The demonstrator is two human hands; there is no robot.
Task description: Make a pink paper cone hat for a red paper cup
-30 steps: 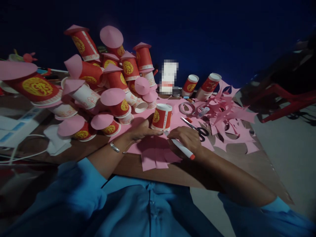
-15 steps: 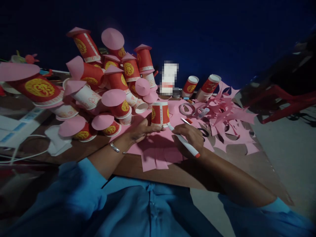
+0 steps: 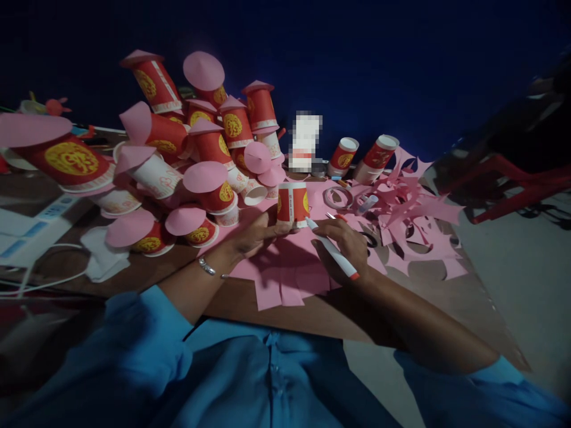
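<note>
A red and white paper cup (image 3: 293, 205) with gold emblems stands upside down on pink paper (image 3: 289, 255). My left hand (image 3: 256, 235) is closed at the cup's lower edge, its index finger along the rim and the thumb partly hidden. In my right hand (image 3: 345, 241) is a white marker-like pen (image 3: 332, 252) with a red end. Its pale tip is close to or touching the cup's lower right edge; I cannot tell which. Beside the right hand, scissors show a metal blade (image 3: 331, 216), partly covered by that hand.
Several red cups (image 3: 232, 126) with pink paper cones (image 3: 203, 70) crowd the left. Stacked paper cups (image 3: 377, 157) stand at the back right. Pink paper scraps (image 3: 401, 217) and a tape roll (image 3: 338, 197) lie to the right. A white cable (image 3: 49, 288) crosses the left side.
The cup has shifted slightly right and up, turning a little, with my left fingers at its edge. The pen tip has moved slightly up and right.
</note>
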